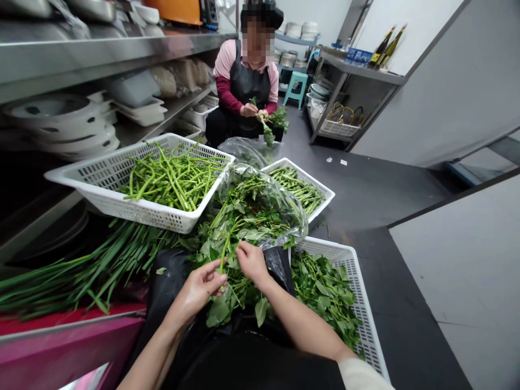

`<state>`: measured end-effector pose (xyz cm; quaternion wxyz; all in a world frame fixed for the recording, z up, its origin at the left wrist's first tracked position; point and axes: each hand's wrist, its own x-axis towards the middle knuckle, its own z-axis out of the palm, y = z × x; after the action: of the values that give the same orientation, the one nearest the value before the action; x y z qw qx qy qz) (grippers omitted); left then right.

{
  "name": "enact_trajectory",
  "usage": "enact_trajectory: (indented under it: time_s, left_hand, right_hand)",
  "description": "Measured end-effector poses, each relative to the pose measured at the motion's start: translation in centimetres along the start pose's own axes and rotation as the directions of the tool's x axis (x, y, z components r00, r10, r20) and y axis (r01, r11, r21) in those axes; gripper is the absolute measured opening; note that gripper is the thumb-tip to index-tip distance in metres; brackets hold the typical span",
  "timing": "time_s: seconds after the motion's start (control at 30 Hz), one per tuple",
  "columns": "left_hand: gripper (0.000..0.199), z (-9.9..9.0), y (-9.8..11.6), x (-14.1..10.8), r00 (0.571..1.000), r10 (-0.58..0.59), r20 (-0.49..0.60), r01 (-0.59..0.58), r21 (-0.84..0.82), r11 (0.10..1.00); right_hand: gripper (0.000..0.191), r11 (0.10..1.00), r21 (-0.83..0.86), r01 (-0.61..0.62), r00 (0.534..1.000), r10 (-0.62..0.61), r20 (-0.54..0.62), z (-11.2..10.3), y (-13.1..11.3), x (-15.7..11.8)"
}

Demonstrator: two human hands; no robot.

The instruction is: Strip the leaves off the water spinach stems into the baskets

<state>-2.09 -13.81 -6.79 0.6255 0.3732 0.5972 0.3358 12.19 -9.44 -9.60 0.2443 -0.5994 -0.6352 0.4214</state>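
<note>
My left hand [199, 287] pinches a long green water spinach stem [225, 252] between thumb and fingers, the stem pointing up and away. Close beside it, my right hand [252, 262] is closed, its fingertips among leaves near the stem; what they grip is hidden. Under both hands, leafy greens [219, 311] lie over black plastic on my lap. Just beyond, a clear plastic bag [298, 214] lies open with more leafy stems spilling out. To my right stands a white basket [368, 303] full of leafy tops. A second white basket [182, 219], at the left, holds bare stems [170, 181].
Long green stalks [101, 265] lie at the left over a pink stool [73, 346]. Another white basket [325, 203] of cut stems sits beyond the bag. A co-worker [247, 81] squats opposite, holding greens. Metal shelving [122, 51] lines the left; a wall closes the right.
</note>
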Motion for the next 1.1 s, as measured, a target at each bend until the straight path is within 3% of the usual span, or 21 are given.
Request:
enact_trajectory:
  time_s: [0.07,0.13,0.2,0.4,0.5,0.57,0.63,0.7,0.77,0.83,0.9,0.97,1.03,1.1]
  left_hand:
    - [0.088,0.1,0.0,-0.1,0.999,0.018,-0.033,-0.018,-0.017,1.0]
    - [0.093,0.1,0.0,0.0,0.998,0.036,-0.056,-0.037,-0.011,0.999]
    - [0.093,0.1,-0.1,0.2,0.998,0.039,-0.052,-0.039,0.014,0.999]
    - [0.085,-0.5,-0.2,-0.1,0.999,0.034,-0.011,-0.033,0.074,0.997]
    - [0.084,-0.9,0.2,-0.6,0.999,-0.029,0.035,0.028,0.028,0.999]
    - [0.084,-1.2,0.5,-0.8,0.997,-0.071,0.041,0.071,-0.003,0.997]
    - [0.084,-1.2,0.6,-0.8,0.995,-0.096,0.036,0.098,-0.031,0.995]
    - [0.083,-1.2,0.5,-0.6,0.993,-0.108,0.057,0.111,-0.05,0.993]
    - [0.081,-1.0,0.4,-0.6,0.989,-0.115,0.096,0.119,-0.045,0.992]
    - [0.076,-1.0,0.2,-0.7,0.982,-0.13,0.134,0.134,-0.02,0.991]
    - [0.069,-1.0,0.2,-1.1,0.976,-0.155,0.155,0.155,0.016,0.988]
    - [0.061,-1.4,0.7,-1.4,0.973,-0.169,0.154,0.163,0.053,0.985]
    - [0.057,-2.0,2.2,-1.3,0.987,-0.134,0.087,0.128,0.069,0.989]
    - [0.055,-3.1,4.7,-0.6,0.997,-0.023,-0.08,0.028,0.056,0.998]
  right_hand:
    - [0.02,0.938,0.306,-0.164,0.984,0.132,0.12,0.2,0.7,0.2]
    - [0.023,0.829,0.489,-0.272,0.939,0.117,0.324,0.6,0.9,-0.3]
    - [0.028,0.79,0.539,-0.292,0.91,0.057,0.41,1.1,0.7,-1.1]
    - [0.024,0.911,0.413,-0.009,0.946,-0.127,0.299,1.6,1.0,-0.3]
    - [0.023,0.887,0.462,-0.005,0.998,-0.022,0.052,1.1,2.5,1.1]
    - [0.017,0.852,0.522,-0.048,0.994,0.092,-0.059,0.6,3.3,1.5]
    - [0.033,0.811,0.574,-0.109,0.992,0.121,0.017,0.3,3.6,1.4]
    - [0.065,0.772,0.609,-0.184,0.977,0.077,0.197,0.1,3.2,1.0]
    - [0.078,0.75,0.624,-0.22,0.943,-0.001,0.334,0.1,2.6,1.0]
    - [0.06,0.776,0.594,-0.212,0.927,-0.033,0.374,0.0,2.3,1.8]
    - [0.03,0.841,0.51,-0.181,0.957,0.031,0.289,-0.4,2.6,3.2]
    - [0.025,0.891,0.422,-0.169,0.981,0.11,0.161,-0.9,3.3,4.7]
    - [0.026,0.907,0.381,-0.178,0.983,0.145,0.113,-1.4,4.1,5.5]
    - [0.018,0.94,0.305,-0.155,0.977,0.1,0.189,-1.3,4.4,5.0]
